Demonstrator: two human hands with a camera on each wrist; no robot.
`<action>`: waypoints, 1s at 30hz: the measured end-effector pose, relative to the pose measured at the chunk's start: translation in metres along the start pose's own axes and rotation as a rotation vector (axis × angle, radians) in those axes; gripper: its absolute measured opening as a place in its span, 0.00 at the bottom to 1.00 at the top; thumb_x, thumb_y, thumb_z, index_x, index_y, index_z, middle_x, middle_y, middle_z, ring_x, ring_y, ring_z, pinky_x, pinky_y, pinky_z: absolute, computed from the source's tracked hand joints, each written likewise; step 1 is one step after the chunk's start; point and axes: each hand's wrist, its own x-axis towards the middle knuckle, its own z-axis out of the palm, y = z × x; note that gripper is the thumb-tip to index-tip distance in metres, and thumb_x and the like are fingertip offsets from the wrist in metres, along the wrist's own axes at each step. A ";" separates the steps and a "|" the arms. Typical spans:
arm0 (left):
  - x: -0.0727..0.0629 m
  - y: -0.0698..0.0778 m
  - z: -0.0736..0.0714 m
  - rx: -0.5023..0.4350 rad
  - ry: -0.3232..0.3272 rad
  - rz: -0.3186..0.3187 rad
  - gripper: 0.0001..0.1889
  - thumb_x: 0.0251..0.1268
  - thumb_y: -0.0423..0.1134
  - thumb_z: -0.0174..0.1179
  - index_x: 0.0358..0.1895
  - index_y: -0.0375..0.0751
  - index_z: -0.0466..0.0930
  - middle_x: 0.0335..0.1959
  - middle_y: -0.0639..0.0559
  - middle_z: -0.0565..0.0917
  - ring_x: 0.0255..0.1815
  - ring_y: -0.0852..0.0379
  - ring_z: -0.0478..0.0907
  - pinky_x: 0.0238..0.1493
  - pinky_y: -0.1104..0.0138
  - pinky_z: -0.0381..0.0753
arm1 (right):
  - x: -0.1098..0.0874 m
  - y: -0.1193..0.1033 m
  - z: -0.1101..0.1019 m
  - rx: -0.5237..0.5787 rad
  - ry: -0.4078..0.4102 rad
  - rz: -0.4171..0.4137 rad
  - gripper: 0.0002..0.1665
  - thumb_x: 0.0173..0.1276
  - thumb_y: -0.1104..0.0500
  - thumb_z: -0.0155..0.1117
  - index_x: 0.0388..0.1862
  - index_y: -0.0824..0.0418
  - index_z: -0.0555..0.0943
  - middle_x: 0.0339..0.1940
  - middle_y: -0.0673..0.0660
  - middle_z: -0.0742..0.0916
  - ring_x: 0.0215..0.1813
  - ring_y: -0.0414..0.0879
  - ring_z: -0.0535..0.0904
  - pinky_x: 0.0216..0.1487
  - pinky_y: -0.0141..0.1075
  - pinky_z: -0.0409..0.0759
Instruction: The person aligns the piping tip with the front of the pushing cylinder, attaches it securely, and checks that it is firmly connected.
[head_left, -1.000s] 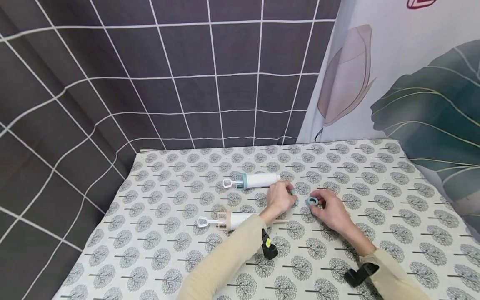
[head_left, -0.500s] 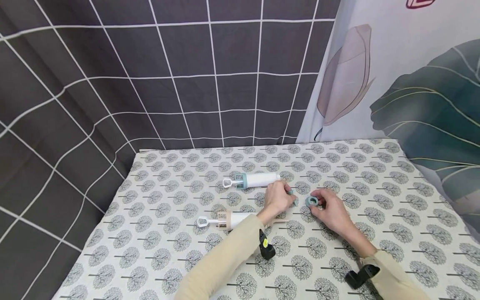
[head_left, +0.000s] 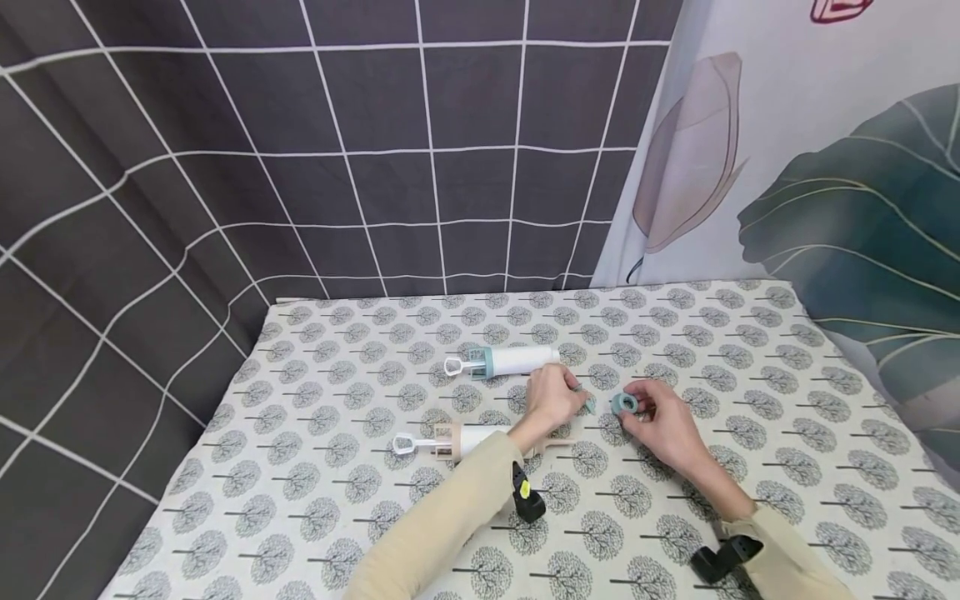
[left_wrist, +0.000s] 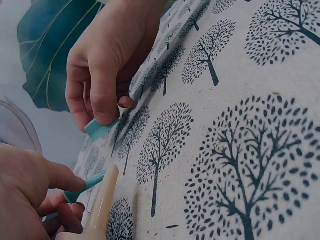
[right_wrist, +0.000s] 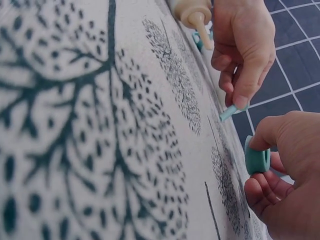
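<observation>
My left hand [head_left: 552, 397] pinches a narrow teal nozzle [head_left: 590, 405] between thumb and fingers; its slim end points toward the right hand in the right wrist view. My right hand [head_left: 662, 418] grips a short teal ring [right_wrist: 257, 157] by its sides, with the hole facing up in the head view. A small gap separates the two teal pieces. Just beyond the left hand lies a white-barrelled syringe [head_left: 517, 360] with a teal collar and a white loop-handled plunger. Under the left forearm lies a similar syringe [head_left: 480, 437] with beige parts, partly hidden; its thin beige tip [left_wrist: 105, 197] sticks out.
A tree-patterned cloth [head_left: 315, 500] covers the table. Behind it hangs a dark curtain [head_left: 375, 192] with a white grid, and at the right a pale curtain [head_left: 690, 150] with leaf shapes. Black wrist cameras [head_left: 528, 500] sit on both sleeves.
My left hand has shifted slightly left with the nozzle, whose slim end shows more and points lower. The right hand stays nearly in place with the ring. Both syringes lie still.
</observation>
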 end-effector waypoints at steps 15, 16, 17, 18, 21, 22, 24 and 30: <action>-0.004 -0.003 -0.007 -0.008 0.016 0.026 0.04 0.52 0.32 0.72 0.27 0.43 0.86 0.24 0.56 0.85 0.22 0.63 0.75 0.33 0.70 0.76 | -0.001 0.000 -0.002 0.064 -0.002 0.010 0.23 0.53 0.75 0.71 0.49 0.74 0.77 0.37 0.61 0.81 0.35 0.48 0.76 0.34 0.27 0.77; -0.004 -0.003 -0.008 -0.015 0.016 0.027 0.04 0.52 0.32 0.72 0.27 0.43 0.86 0.24 0.57 0.85 0.22 0.63 0.75 0.32 0.70 0.76 | -0.001 0.000 -0.002 0.067 -0.004 0.014 0.23 0.53 0.75 0.71 0.49 0.74 0.77 0.37 0.61 0.82 0.35 0.48 0.76 0.35 0.27 0.78; -0.005 -0.003 -0.008 -0.025 0.015 0.025 0.04 0.52 0.31 0.72 0.28 0.43 0.86 0.24 0.57 0.85 0.22 0.63 0.75 0.32 0.70 0.75 | -0.001 0.000 -0.002 0.070 -0.007 0.021 0.23 0.53 0.75 0.70 0.49 0.74 0.76 0.37 0.61 0.82 0.35 0.47 0.76 0.35 0.27 0.77; -0.005 -0.003 -0.009 -0.031 0.016 0.024 0.04 0.52 0.31 0.72 0.27 0.43 0.86 0.24 0.57 0.84 0.21 0.63 0.75 0.32 0.70 0.75 | -0.001 0.000 -0.002 0.073 -0.009 0.027 0.23 0.53 0.75 0.70 0.49 0.74 0.76 0.37 0.61 0.82 0.35 0.47 0.76 0.35 0.27 0.78; -0.006 -0.004 -0.010 -0.040 0.019 0.018 0.04 0.53 0.31 0.71 0.27 0.43 0.86 0.23 0.59 0.83 0.21 0.63 0.74 0.31 0.71 0.75 | -0.001 0.000 -0.002 0.083 -0.016 0.041 0.23 0.53 0.74 0.70 0.49 0.73 0.76 0.37 0.61 0.82 0.35 0.48 0.77 0.35 0.27 0.78; -0.006 -0.005 -0.010 -0.041 0.021 0.019 0.04 0.53 0.31 0.71 0.26 0.43 0.86 0.23 0.59 0.83 0.21 0.63 0.74 0.31 0.71 0.75 | 0.000 -0.001 -0.002 0.087 -0.018 0.045 0.23 0.54 0.74 0.70 0.49 0.73 0.76 0.37 0.61 0.82 0.35 0.48 0.77 0.35 0.28 0.78; -0.007 -0.005 -0.012 -0.037 0.022 0.020 0.05 0.53 0.32 0.71 0.26 0.44 0.85 0.22 0.59 0.83 0.21 0.63 0.74 0.31 0.70 0.75 | 0.000 -0.001 -0.003 0.095 -0.023 0.051 0.23 0.54 0.75 0.70 0.49 0.73 0.76 0.37 0.61 0.82 0.36 0.48 0.77 0.35 0.28 0.79; -0.010 -0.001 -0.018 -0.044 0.019 0.038 0.04 0.53 0.32 0.72 0.27 0.44 0.86 0.22 0.59 0.83 0.20 0.64 0.74 0.32 0.71 0.75 | -0.001 -0.007 -0.006 0.137 -0.039 0.076 0.23 0.55 0.74 0.71 0.50 0.73 0.75 0.39 0.62 0.83 0.37 0.48 0.78 0.37 0.27 0.79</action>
